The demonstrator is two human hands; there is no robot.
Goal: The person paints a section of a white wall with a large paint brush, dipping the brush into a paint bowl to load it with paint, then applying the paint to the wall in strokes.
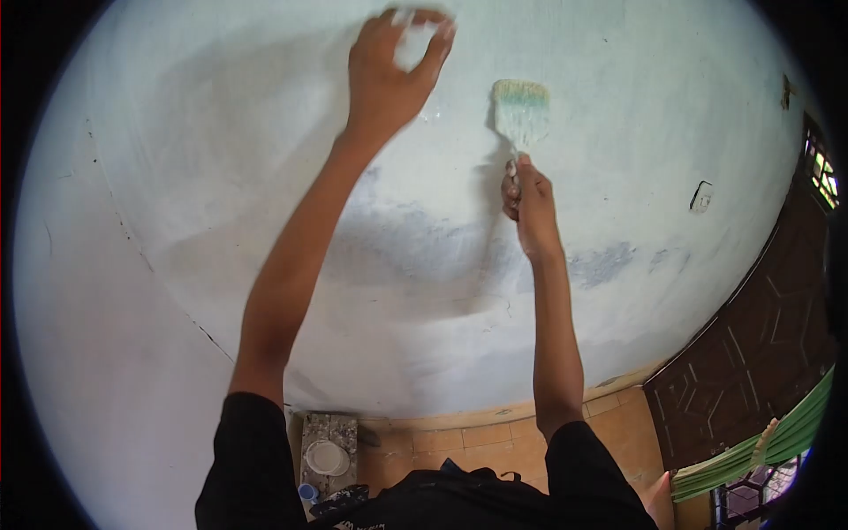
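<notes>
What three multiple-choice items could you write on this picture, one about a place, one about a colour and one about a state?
1. On which side of the pale wall is the wooden door?
A. left
B. right
C. above

2. What colour is the pad in the left hand?
A. white
B. red
C. black

3. How does the right hand hold the brush?
A. bristles up, against the wall
B. bristles down, toward the floor
C. flat on the floor

Answers:
1 B: the dark door stands at the right edge of the view.
2 A: the fingers curl around a whitish piece on the wall.
3 A: the fist grips the handle and the bristles stand above it.
</notes>
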